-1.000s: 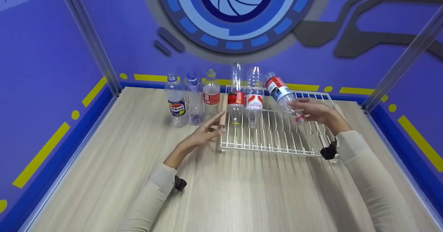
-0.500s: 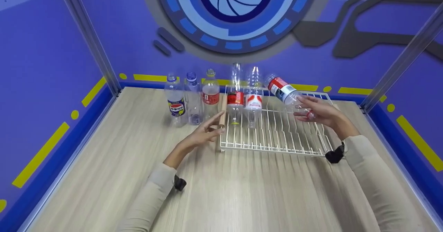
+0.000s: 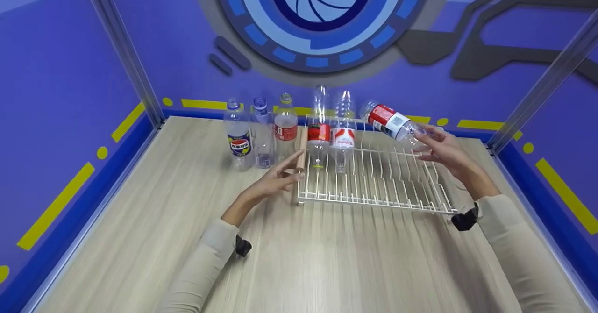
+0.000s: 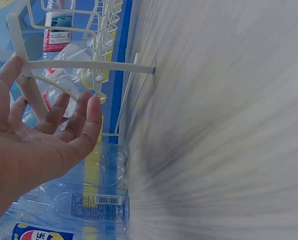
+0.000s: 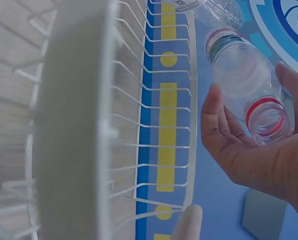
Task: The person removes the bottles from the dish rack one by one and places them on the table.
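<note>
My right hand [image 3: 444,149] holds a clear plastic bottle [image 3: 390,120] with a red and white label near its neck, tilted above the right part of a white wire rack [image 3: 373,204]. In the right wrist view the bottle's uncapped mouth [image 5: 269,122] points toward the palm. My left hand [image 3: 273,180] touches the rack's left end by its wooden handle [image 3: 302,145], fingers loosely bent in the left wrist view. Two more bottles lean neck-down in the rack: one with a dark red label [image 3: 318,132], one with a white and red label [image 3: 344,138].
Left of the rack stand a blue-labelled bottle [image 3: 239,145], a bottle without a visible label [image 3: 263,138] and a red-labelled bottle [image 3: 286,132]. A wooden table [image 3: 299,261] lies under everything, with blue panels [image 3: 187,46] behind and at the sides.
My right hand has moved right and slightly up with the bottle, which now lies closer to horizontal and has turned, showing a barcode patch. My left hand has stayed at the rack's handle.
</note>
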Available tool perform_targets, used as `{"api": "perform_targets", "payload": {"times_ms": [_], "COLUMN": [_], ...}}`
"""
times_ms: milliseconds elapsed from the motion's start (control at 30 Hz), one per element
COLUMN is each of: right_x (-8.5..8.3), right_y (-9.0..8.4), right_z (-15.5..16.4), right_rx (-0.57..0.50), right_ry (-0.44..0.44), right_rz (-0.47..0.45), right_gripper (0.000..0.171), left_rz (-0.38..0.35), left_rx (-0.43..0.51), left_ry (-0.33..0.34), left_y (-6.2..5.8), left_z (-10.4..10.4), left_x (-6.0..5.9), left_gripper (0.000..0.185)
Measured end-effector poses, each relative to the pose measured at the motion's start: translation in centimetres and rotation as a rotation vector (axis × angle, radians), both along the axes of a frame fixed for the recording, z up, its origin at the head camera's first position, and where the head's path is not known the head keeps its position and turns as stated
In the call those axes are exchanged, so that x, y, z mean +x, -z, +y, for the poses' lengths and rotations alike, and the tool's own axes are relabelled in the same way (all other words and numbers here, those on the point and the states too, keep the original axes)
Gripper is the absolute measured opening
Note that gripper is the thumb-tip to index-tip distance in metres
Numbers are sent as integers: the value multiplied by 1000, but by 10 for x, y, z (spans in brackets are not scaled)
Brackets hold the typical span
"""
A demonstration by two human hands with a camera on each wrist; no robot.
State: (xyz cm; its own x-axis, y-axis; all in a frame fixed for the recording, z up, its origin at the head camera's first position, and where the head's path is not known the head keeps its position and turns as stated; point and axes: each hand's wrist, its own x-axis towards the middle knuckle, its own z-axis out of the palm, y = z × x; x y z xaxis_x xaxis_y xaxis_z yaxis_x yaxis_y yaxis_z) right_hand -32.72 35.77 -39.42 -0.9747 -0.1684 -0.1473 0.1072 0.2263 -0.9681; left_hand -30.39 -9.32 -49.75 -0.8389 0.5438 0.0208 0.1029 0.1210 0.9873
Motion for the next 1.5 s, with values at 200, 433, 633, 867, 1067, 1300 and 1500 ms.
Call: {"api": "perform_targets", "payload": {"times_ms": [200,433,633,867,1067,1300,1500], "right_x": [18,35,44,54,62,77,85], "right_y": [1,5,9,9,13,15,11], "right_z": [4,-4,-20,-37,-45,-62,-77], "right_rx": [-76,-60,-14,69,80,117,130], "right_ry": [26,-82,-172,-229,-285,-372,-426], "right_rz": [199,296,323,353,371,535,620], "right_gripper": [58,59,64,69,70,67,66], "left_rz": [6,-5,-9,26,145,386,260], "left_rx": [6,41,40,23,-45,-36,-75], "left_ry": [5,0,-35,-56,-172,-317,84], "left_y": [-1,1,4,-3,-12,-34,-61], "left_z": [2,1,0,0,3,10,6], "left_x": [0,1,1,3,10,22,36], "left_gripper": [71,72,70,70,58,35,55]}}
